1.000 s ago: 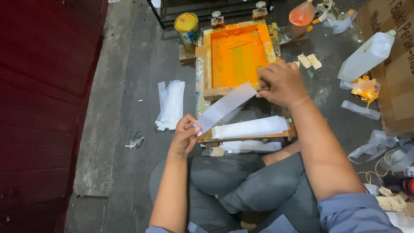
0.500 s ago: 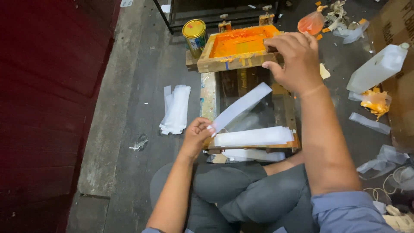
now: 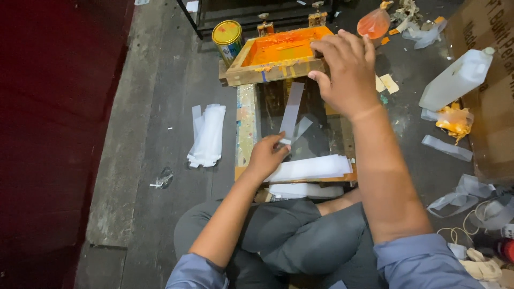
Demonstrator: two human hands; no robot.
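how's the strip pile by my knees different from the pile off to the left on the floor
The strip stack by the knees lies crosswise on the wooden base, near the left hand; the floor pile lies lengthwise on the bare floor, away from both hands. The near stack looks squared, the floor pile fanned. Both are pale, narrow strips.

Right hand (image 3: 348, 72) lifts the orange screen frame (image 3: 276, 56); left hand (image 3: 266, 155) places a white strip (image 3: 292, 109).

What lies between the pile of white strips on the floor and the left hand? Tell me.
In the head view, bare dark floor, then the paint-spattered wooden board edge, separates the pile of white strips from the left hand.
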